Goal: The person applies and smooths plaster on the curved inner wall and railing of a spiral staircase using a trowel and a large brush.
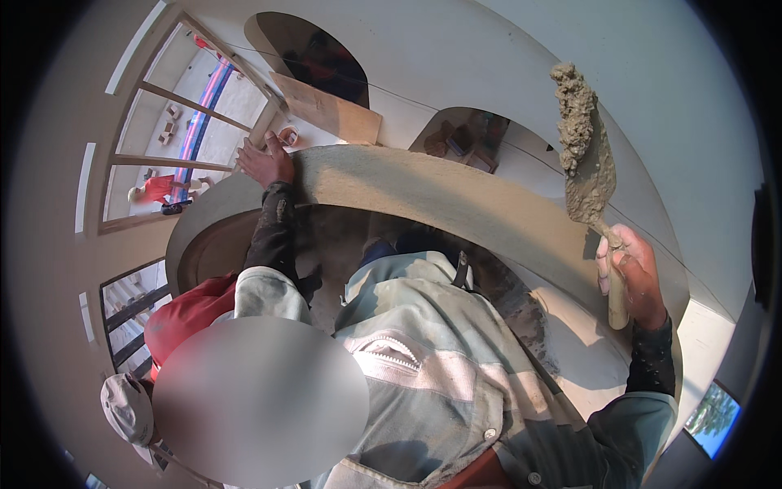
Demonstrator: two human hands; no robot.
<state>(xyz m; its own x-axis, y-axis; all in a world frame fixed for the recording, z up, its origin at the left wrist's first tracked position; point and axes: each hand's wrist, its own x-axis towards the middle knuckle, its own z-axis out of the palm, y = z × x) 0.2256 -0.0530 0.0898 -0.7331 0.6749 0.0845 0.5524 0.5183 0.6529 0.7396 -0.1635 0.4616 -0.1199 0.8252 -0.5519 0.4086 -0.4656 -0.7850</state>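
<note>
My right hand (634,273) is closed round the handle of a trowel (601,183), raised at the right. Wet grey-brown mortar (574,118) is heaped along the blade, thickest near its tip. At the upper left, my left hand (267,161) lies with fingers apart at the far edge of a curved, plastered ledge (383,175). The ledge sweeps from the left, past my front, to the right, and its top is partly in sunlight. Nothing shows in the left hand.
Beyond the ledge are a leaning brown board (326,110), a bucket (287,136) and rounded wall openings (314,57). A barred window frame (187,122) stands at the left, with a person in red (159,189) beyond it. Another person in a cap (128,407) is close at my left.
</note>
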